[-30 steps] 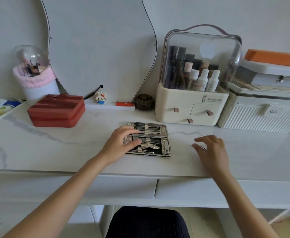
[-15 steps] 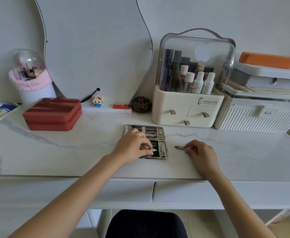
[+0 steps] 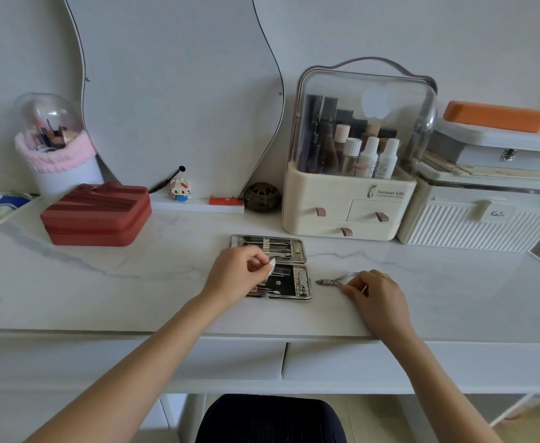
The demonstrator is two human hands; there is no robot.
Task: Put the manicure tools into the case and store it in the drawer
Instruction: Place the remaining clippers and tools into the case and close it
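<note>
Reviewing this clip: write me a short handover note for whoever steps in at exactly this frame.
Left hand: pinches a small pale piece over the open manicure case; I cannot tell what the piece is.
Right hand: fingers on the nipper's handles, on the desk right of the case.
Done: most tools appear strapped into both halves of the case.
Left: seat the nipper and the left hand's piece, close the case, put it in a drawer; both front drawers are closed.

A white marble-veined vanity table (image 3: pixel 102 302) stands against a plain wall (image 3: pixel 390 27) in soft daylight.
</note>
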